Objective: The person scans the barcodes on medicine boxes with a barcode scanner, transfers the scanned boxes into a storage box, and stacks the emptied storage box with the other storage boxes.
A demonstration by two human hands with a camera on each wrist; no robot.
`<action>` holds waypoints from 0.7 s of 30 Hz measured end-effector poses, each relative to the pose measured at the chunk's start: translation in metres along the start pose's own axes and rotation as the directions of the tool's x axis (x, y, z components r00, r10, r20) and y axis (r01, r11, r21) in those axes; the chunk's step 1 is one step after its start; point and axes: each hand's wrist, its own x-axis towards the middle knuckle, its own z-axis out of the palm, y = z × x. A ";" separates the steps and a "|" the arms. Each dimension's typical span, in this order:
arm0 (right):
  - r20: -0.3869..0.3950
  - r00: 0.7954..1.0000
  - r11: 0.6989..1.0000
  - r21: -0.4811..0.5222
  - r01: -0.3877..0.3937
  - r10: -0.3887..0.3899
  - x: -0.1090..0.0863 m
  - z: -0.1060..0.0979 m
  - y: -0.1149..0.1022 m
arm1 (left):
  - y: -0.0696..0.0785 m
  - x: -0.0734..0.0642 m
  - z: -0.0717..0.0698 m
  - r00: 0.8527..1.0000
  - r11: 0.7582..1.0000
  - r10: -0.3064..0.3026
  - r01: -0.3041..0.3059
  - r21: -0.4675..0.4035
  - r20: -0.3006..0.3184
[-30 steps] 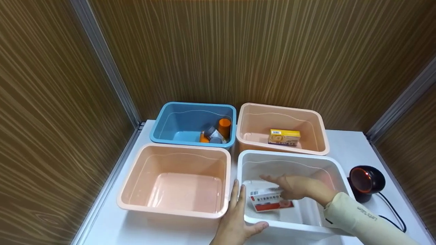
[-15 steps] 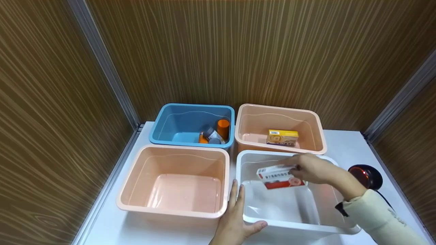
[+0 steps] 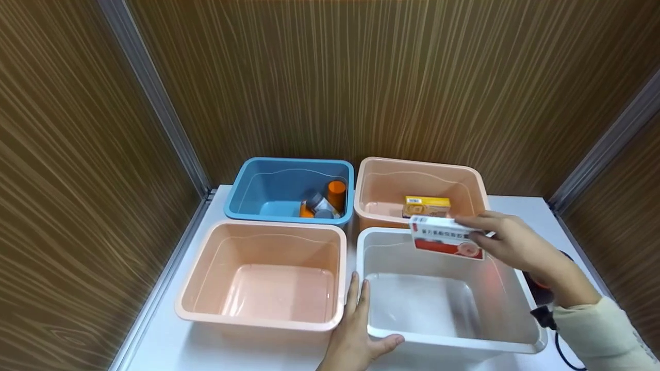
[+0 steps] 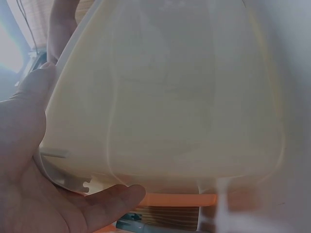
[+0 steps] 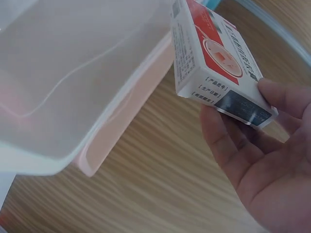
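Note:
My right hand (image 3: 518,247) pinches one end of a white and red medicine box (image 3: 444,239) with black lettering. The box hangs over the far side of the white bin (image 3: 448,341), close to the rim. In the right wrist view, the thumb and fingers grip the medicine box (image 5: 218,56) from opposite faces. Straight fingers of my left hand (image 3: 353,330) lie along the white bin's left outer wall, with the thumb at its front rim. From the left wrist, the white bin (image 4: 170,97) fills most of the view beside that hand.
Behind the white bin, a peach bin (image 3: 423,164) holds a yellow medicine box (image 3: 427,207). A blue bin (image 3: 299,161) at back left contains several orange and grey containers (image 3: 336,193). Another peach bin (image 3: 263,322) stands at front left. A black scanner-like device (image 3: 539,293) is partly hidden behind the right arm.
My right hand has lifted the red and white medicine box from the white bin's floor, moving it up, back and to the right. The left hand stays at the bin.

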 end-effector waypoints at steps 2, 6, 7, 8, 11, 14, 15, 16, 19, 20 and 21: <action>-0.053 0.999 1.000 -0.008 0.005 -0.005 -0.006 -0.003 0.004 | -0.001 0.000 0.000 1.000 1.000 0.004 -0.004 -0.004 -0.002; -0.151 0.988 0.999 -0.036 0.007 -0.012 -0.019 -0.008 0.016 | -0.001 -0.001 0.000 1.000 1.000 0.001 -0.001 -0.011 -0.005; -0.157 0.988 0.999 -0.030 -0.018 0.013 -0.023 -0.010 0.019 | -0.001 -0.001 0.000 1.000 1.000 -0.004 0.004 -0.014 -0.003; -0.168 0.985 0.999 -0.023 -0.039 0.035 -0.027 -0.011 0.022 | 0.000 -0.001 0.000 1.000 1.000 -0.011 0.011 -0.018 0.001; -0.185 0.978 0.995 -0.013 -0.097 0.093 -0.037 -0.014 0.032 | 0.000 -0.001 -0.001 1.000 0.999 -0.023 0.023 -0.024 0.004; -0.205 0.969 0.990 -0.010 -0.141 0.136 -0.046 -0.015 0.040 | -0.002 -0.002 -0.001 1.000 1.000 0.003 -0.003 -0.021 -0.009; -0.215 0.966 0.989 -0.007 -0.149 0.145 -0.048 -0.015 0.043 | -0.002 -0.003 -0.001 1.000 1.000 0.010 -0.010 -0.020 -0.012; -0.226 0.962 0.987 -0.001 -0.161 0.157 -0.051 -0.015 0.045 | -0.002 -0.003 -0.001 1.000 1.000 0.017 -0.018 -0.021 -0.015; -0.260 0.945 0.980 0.029 -0.199 0.199 -0.061 -0.015 0.052 | -0.002 -0.002 -0.001 1.000 0.999 0.014 -0.014 -0.029 -0.009; -0.272 0.938 0.977 0.045 -0.210 0.214 -0.065 -0.015 0.054 | -0.001 -0.002 -0.001 1.000 1.000 0.006 -0.006 -0.029 -0.004; -0.284 0.930 0.972 0.059 -0.228 0.236 -0.068 -0.014 0.056 | 0.000 -0.001 -0.001 1.000 1.000 -0.003 0.003 -0.029 0.001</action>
